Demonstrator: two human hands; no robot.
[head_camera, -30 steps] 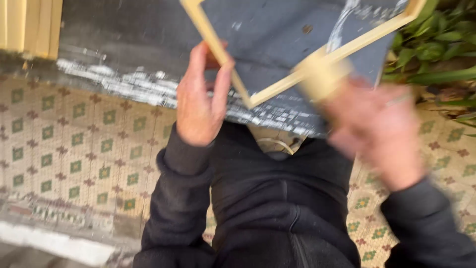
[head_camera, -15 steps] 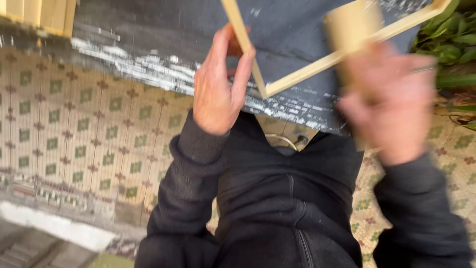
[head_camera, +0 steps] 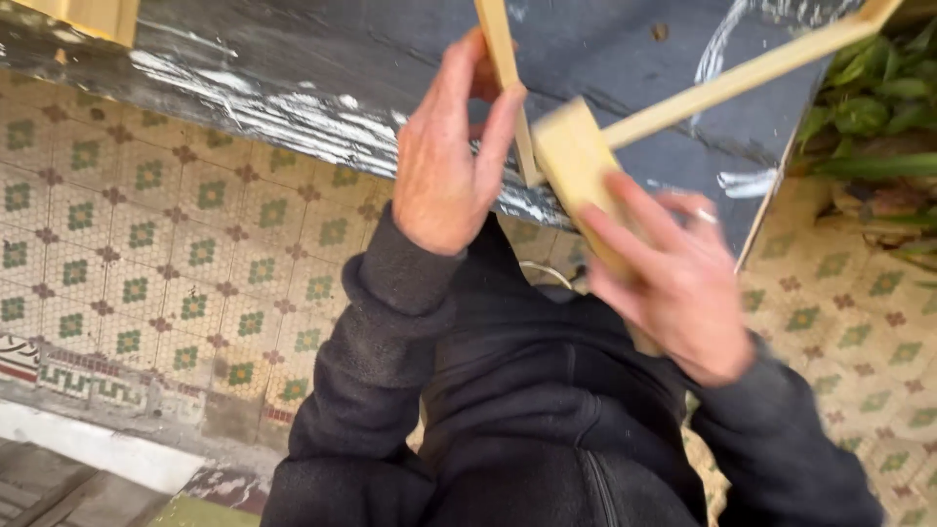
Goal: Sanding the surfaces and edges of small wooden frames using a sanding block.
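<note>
The left hand (head_camera: 444,171) pinches one rail of a pale wooden frame (head_camera: 727,78), thumb behind and fingers curled over the front edge of the upright strip. The frame's corner sits just above the person's chest, over a dark slate-grey board (head_camera: 322,59) streaked with white paint, which lies across the top of the view. The right hand (head_camera: 678,283) is blurred; its fingers wrap a pale wooden block (head_camera: 576,166) and press it flat against the frame's corner, where the two rails meet. A ring shows on one finger of that hand. Whether the block carries an abrasive face cannot be told.

Both arms wear black sleeves (head_camera: 376,351) of a zipped black jacket. The floor (head_camera: 127,234) is laid with cream tiles bearing a green and red floral pattern, with a border band at lower left. Green leafy plants (head_camera: 874,112) stand at the upper right, well apart from the hands. A yellow wooden piece (head_camera: 93,15) shows at the upper left edge.
</note>
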